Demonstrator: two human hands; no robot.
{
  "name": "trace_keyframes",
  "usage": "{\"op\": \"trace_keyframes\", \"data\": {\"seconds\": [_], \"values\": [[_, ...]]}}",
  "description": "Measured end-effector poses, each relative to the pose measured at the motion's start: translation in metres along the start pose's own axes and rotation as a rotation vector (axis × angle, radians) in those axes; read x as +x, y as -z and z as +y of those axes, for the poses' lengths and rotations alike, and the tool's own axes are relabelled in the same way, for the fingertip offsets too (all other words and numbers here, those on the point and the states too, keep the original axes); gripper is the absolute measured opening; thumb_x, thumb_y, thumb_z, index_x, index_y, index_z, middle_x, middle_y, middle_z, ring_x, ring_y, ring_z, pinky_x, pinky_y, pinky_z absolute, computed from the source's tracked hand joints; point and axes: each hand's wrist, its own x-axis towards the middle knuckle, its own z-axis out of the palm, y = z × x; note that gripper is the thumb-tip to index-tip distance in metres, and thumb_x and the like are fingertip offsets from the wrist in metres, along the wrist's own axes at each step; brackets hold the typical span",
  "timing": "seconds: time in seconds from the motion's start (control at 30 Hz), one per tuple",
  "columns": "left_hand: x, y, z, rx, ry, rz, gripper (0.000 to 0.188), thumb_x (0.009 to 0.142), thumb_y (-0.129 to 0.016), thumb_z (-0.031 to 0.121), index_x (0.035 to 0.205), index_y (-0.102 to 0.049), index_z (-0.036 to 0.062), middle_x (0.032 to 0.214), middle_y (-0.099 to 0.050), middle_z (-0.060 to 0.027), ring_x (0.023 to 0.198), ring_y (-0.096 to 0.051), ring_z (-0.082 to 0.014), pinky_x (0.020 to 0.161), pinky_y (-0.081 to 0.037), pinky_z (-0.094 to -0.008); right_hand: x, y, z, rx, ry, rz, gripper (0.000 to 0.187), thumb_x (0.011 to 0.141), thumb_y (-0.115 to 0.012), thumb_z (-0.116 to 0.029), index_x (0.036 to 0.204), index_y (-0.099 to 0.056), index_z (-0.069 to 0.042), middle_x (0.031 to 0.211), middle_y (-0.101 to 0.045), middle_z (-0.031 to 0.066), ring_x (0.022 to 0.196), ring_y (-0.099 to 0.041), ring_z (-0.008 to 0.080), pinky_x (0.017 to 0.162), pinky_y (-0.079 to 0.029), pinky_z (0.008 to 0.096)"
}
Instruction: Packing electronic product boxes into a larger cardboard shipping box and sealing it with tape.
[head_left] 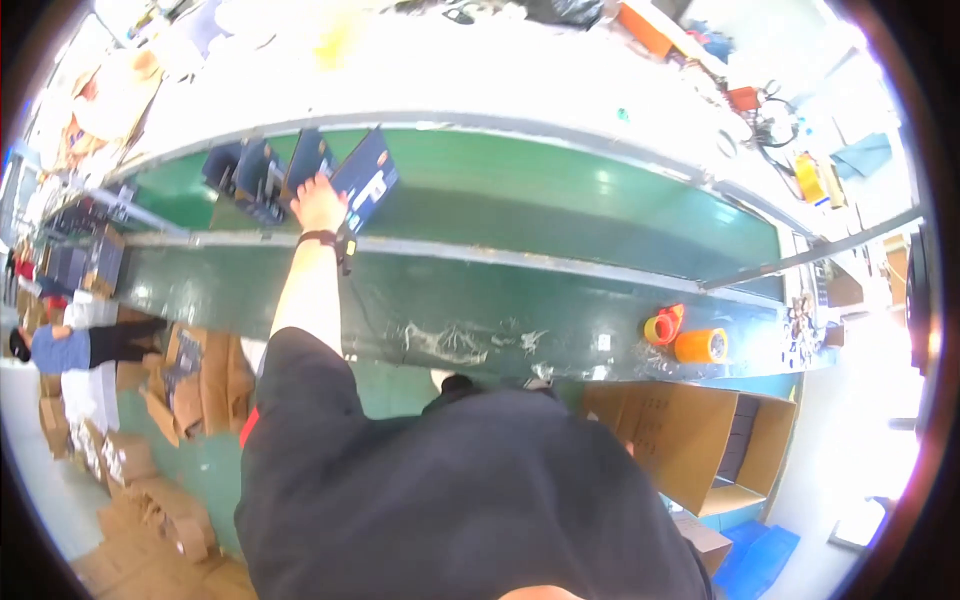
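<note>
My left hand (319, 204) reaches forward to the far side of the green bench, a dark band and watch at its wrist. Its fingers are bent round the edge of a dark blue box (372, 178), which leans to the right. Close against the hand's left stands another dark blue box (309, 156). Farther left are more boxes of the same kind, one dark blue box (259, 182) among them, upright in a row. The fingertips are partly hidden by the boxes. My right hand does not show; my torso covers that side.
A metal rail (480, 257) runs along the green bench (560, 330). An orange tape roll (700, 346) and a red tape dispenser (664, 325) lie at its right. Below stands an open cardboard box (680, 440). A person (75, 347) is at the far left, near several cartons.
</note>
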Motion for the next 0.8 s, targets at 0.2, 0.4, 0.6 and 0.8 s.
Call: {"op": "trace_keyframes", "data": {"seconds": [0.2,0.4,0.6,0.8], "values": [[-0.03,-0.017,0.044,-0.028,-0.456,-0.428,0.02,0.085,-0.067,0.019,0.102,-0.072,0.009,0.089,-0.075,-0.0172,0.085,-0.074,-0.0387,0.078,-0.059,-0.0538,-0.053,-0.01,-0.014,0.319,-0.024,-0.089,0.034,0.088,-0.073,-0.021,0.111,-0.073,0.004,0.103,-0.077,0.0232,0.099,-0.075,0.0325,0.09,-0.058,0.041],[-0.191,0.113,0.175,-0.277,-0.609,-0.399,0.035,0.087,-0.063,0.018,0.119,-0.075,0.0117,0.079,-0.072,-0.0181,0.078,-0.074,-0.0383,0.073,-0.06,-0.0503,-0.078,0.034,-0.179,0.432,0.402,-0.26,0.028,0.095,-0.071,-0.021,0.112,-0.074,0.0,0.098,-0.077,0.0117,0.091,-0.072,0.0224,0.083,-0.058,0.038],[-0.337,0.134,0.28,-0.768,-0.591,-0.602,0.02,0.091,-0.064,0.019,0.094,-0.079,0.0061,0.087,-0.076,-0.0192,0.083,-0.075,-0.0378,0.074,-0.058,-0.0453,-0.159,0.131,-0.343,0.453,0.975,-0.64,0.113,0.078,-0.092,-0.038,0.163,-0.027,-0.003,0.146,-0.058,0.0187,0.085,-0.071,0.0236,0.08,-0.06,0.0373],[-0.403,0.092,0.332,-1.208,-0.621,-0.775,0.023,0.107,-0.057,0.012,0.123,-0.069,0.0007,0.102,-0.076,-0.0072,0.085,-0.072,-0.0181,0.079,-0.06,-0.0343,-0.127,0.106,-0.324,0.538,1.063,-0.268,0.109,0.073,-0.091,-0.035,0.156,-0.026,-0.005,0.109,-0.074,0.0197,0.092,-0.077,0.0356,0.083,-0.063,0.0446]]}}
